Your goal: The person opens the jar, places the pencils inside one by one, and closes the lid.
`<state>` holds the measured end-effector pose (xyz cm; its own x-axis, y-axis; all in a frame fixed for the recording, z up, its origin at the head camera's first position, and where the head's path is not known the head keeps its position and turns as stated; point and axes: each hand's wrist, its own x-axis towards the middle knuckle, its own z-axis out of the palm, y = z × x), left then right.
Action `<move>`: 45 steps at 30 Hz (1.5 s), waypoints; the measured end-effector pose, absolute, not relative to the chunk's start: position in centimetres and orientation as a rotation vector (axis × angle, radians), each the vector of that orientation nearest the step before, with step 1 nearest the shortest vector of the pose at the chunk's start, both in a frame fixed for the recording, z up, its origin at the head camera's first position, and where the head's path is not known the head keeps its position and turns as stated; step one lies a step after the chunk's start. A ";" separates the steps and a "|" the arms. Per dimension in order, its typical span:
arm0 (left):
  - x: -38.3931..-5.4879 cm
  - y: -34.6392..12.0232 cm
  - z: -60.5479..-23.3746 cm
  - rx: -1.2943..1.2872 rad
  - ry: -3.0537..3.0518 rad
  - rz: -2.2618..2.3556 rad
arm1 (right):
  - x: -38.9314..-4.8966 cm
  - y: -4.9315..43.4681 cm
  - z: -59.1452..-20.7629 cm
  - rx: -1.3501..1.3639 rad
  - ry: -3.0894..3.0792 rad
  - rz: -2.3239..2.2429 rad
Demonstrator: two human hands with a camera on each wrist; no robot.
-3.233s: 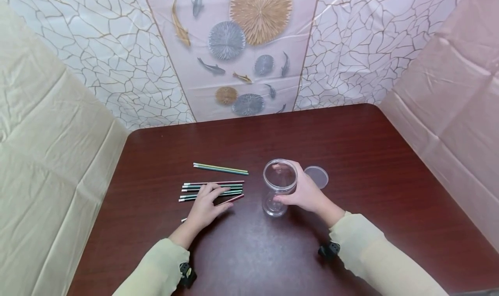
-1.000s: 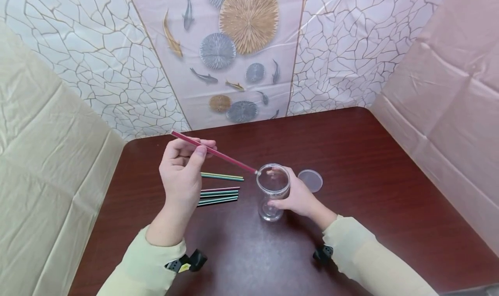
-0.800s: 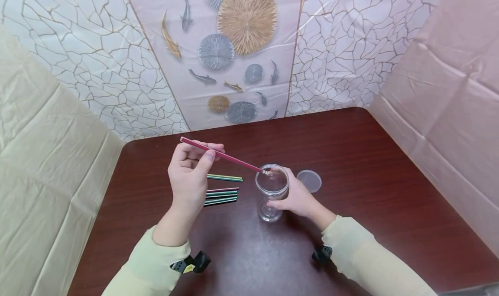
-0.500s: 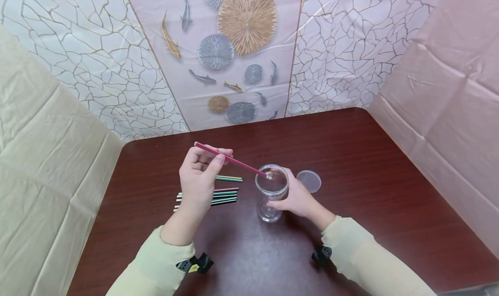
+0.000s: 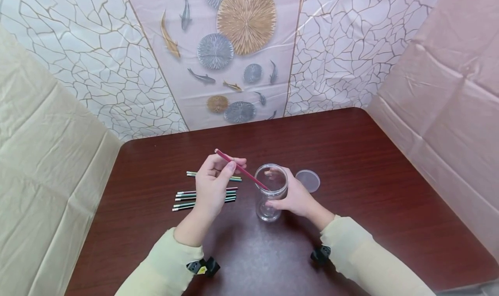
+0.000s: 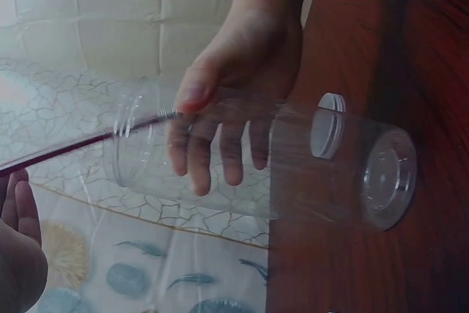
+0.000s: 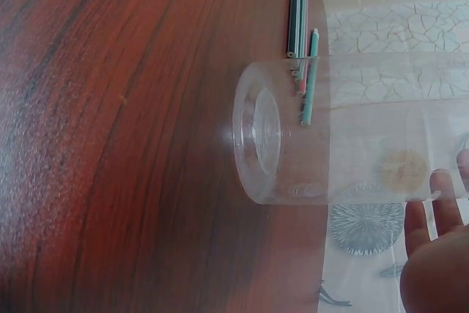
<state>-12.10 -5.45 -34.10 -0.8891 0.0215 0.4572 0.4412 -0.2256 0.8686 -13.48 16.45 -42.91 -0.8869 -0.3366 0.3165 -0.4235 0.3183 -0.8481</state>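
My left hand [image 5: 212,183] pinches a red pencil [image 5: 249,175] between thumb and fingers, slanted down to the right. The pencil's lower end, with its metal band, is inside the mouth of a clear jar [image 5: 268,211]. In the left wrist view that pencil [image 6: 66,153] passes through the jar's rim, its far end well above the base. My right hand [image 5: 298,197] grips the jar from the right, thumb in front and fingers behind. The tall, transparent jar stands upright on the table. Only the single pencil shows in it.
Several dark green, black and red pencils [image 5: 185,196] lie left of the jar, partly behind the left hand. Further back are two lighter pencils [image 5: 191,173]. A clear round lid [image 5: 308,181] lies right of the jar on the brown table [image 5: 374,179]. Patterned sheets surround the table.
My left hand picked up the red pencil from the table, lifted it and moved right. Its lower end has gone from the jar's rim into the mouth. The right hand still holds the jar.
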 end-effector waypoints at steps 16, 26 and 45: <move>-12.4 -5.3 -34.8 -0.495 -1.698 -2.160 | -12.0 15.5 -39.2 0.744 -2.482 1.649; -12.2 -5.5 -35.4 -0.407 -1.810 -2.050 | -12.0 15.6 -39.5 0.747 -2.473 1.622; -12.2 -5.2 -36.0 -0.375 -1.789 -2.052 | -13.4 16.5 -43.1 0.709 -2.492 1.607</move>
<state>-12.18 -5.20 -36.04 -0.8876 -0.1159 0.4457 0.4574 -0.1083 0.8827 -13.39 16.50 -43.15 -0.8877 -0.3308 0.3202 -0.4282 0.3378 -0.8382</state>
